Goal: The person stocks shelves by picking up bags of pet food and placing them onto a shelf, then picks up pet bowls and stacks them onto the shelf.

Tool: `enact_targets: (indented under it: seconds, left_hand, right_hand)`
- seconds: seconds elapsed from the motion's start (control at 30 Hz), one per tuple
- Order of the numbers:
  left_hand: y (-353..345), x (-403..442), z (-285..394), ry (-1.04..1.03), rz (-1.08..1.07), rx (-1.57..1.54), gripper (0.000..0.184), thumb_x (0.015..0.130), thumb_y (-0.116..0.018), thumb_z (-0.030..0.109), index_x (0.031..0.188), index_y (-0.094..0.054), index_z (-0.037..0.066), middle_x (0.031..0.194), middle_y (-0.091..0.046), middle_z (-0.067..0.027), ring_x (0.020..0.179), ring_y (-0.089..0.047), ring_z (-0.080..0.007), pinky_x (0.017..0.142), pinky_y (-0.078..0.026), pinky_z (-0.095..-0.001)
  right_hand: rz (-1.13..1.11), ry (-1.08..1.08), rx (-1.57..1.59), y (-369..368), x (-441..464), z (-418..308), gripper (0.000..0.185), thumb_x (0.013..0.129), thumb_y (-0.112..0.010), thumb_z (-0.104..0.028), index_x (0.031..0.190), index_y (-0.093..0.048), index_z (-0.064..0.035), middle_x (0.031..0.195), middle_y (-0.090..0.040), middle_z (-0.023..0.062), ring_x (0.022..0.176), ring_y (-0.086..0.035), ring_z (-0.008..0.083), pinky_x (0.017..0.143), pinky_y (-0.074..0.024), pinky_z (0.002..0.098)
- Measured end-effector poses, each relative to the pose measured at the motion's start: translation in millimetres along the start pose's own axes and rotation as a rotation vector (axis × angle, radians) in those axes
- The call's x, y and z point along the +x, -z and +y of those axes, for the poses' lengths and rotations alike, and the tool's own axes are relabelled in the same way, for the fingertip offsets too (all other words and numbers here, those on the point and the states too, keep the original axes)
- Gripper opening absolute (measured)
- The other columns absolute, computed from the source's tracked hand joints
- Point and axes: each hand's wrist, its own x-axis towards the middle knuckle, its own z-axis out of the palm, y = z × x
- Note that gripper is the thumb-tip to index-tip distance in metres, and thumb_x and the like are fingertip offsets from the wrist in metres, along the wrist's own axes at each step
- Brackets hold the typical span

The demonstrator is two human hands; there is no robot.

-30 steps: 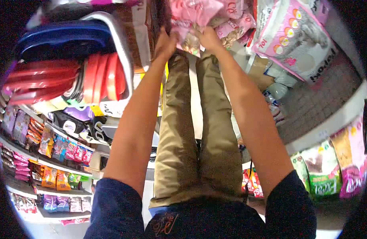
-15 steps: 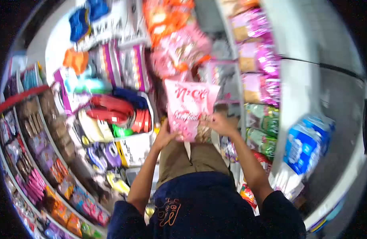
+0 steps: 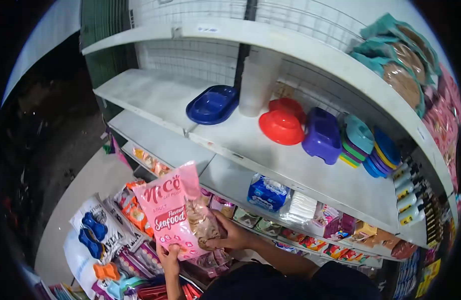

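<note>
A pink bag of Nico cat food, labelled seafood flavour, is held upright and slightly tilted before me. Its clear window shows brown kibble. My left hand grips the lower left edge, thumb on the front. On the window side, my right hand is closed on the lower right edge. Beneath the bag's bottom, another pink pack partly shows.
Ahead, a white shelf carries a blue pet bowl, red bowls and a purple bowl. A blue pack lies lower down. Left below are white bags and blue bone-shaped items.
My view has swung up and to the right, from the goods below to the shelves. The cat food bag stays in both hands and now leans left.
</note>
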Motion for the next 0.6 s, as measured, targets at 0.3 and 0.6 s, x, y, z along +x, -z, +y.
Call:
enact_targets:
  seconds: [0.3,0.6]
  left_hand:
    - [-115,20,53,-0.232,-0.141,-0.148,0.072,0.075,-0.078,0.021,0.132,-0.041,0.0,0.117,-0.054,-0.0073,0.101,-0.056,-0.0156,0.086,-0.048,-0.0309]
    - [-195,77,143,-0.543,-0.418,-0.258,0.078,0.075,-0.082,0.029,0.132,-0.039,-0.002,0.115,-0.055,-0.0087,0.099,-0.058,-0.0172,0.085,-0.049,-0.0315]
  right_hand:
    - [0.135,0.278,-0.052,86,-36,-91,0.092,0.077,-0.08,-0.022,0.147,-0.024,0.0016,0.141,-0.04,0.015,0.13,-0.039,0.0212,0.108,-0.0313,0.0326]
    - [0.469,0.683,-0.319,104,-37,-170,0.098,0.075,-0.08,-0.005,0.15,-0.018,-0.0022,0.144,-0.037,0.016,0.13,-0.041,0.0208,0.107,-0.0337,0.0329]
